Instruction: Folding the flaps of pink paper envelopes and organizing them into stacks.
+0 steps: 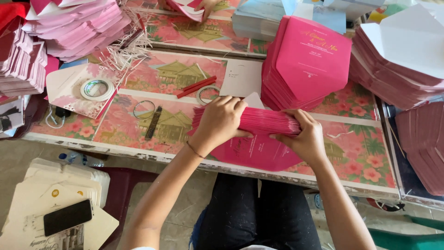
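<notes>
My left hand point(218, 121) and my right hand point(303, 135) both grip a thick bundle of pink envelopes point(263, 121), held on edge over the table. The left hand covers its left end, the right hand its right end. Under the bundle a single pink envelope point(259, 155) lies flat at the table's front edge. Just beyond the bundle rises a tall stack of pink envelopes point(305, 62) with gold print on top.
The table point(162, 85) has a floral pink cover. On it lie a tape roll point(97, 89), thin tape rings point(144, 109), a red stick point(196, 86) and paper shreds. Pink and white envelope stacks point(397, 55) crowd right and far left. Another person's hand point(203, 7) works opposite. A phone point(68, 216) rests on cream envelopes below left.
</notes>
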